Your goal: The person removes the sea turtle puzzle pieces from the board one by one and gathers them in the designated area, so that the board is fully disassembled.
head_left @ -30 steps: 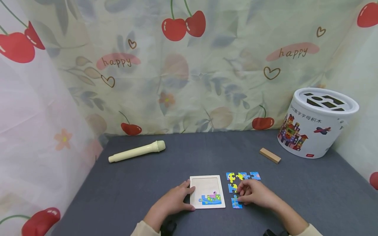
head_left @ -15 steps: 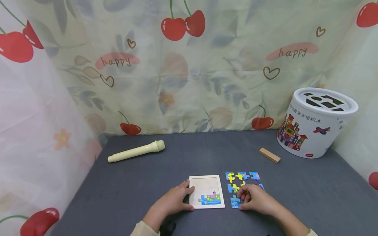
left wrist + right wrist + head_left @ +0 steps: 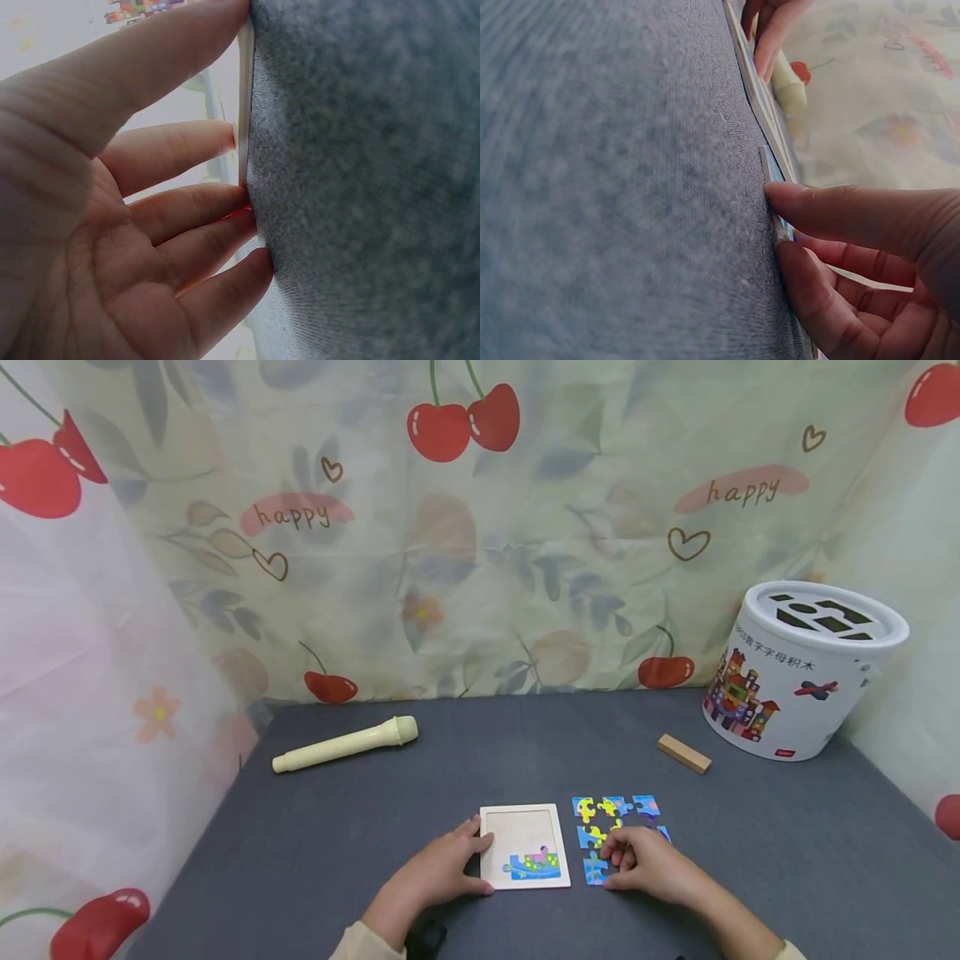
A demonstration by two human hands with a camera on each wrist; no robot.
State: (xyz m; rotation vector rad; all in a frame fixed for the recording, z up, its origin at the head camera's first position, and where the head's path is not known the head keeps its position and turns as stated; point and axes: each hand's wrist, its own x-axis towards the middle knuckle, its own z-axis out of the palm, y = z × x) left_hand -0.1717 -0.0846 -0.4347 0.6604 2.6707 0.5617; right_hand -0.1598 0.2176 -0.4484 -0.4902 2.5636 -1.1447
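Note:
My left hand (image 3: 444, 862) rests at the left edge of a square wooden puzzle tray (image 3: 501, 860), its fingers nearly straight in the left wrist view. Joined blue, pink and green puzzle pieces (image 3: 538, 865) lie in the tray's lower right part. To the tray's right, my right hand (image 3: 647, 860) pinches a blue puzzle piece (image 3: 594, 871) between thumb and index finger, flat on the cloth. That grip shows up close at the piece's edge (image 3: 775, 169) in the right wrist view. More loose pieces (image 3: 584, 808) lie in rows beyond it, some partly hidden by the hand.
A cream toy microphone (image 3: 337, 750) lies at the back left of the dark cloth-covered table (image 3: 315, 843). At the back right are a small wooden block (image 3: 684, 754) and a white block bucket (image 3: 795, 693) with shaped holes in its lid. Patterned curtains (image 3: 480, 568) enclose the table.
My right hand has shifted down from the middle-row piece and settled at the lower left piece, which has since moved slightly away from me. The left hand and tray stay in place.

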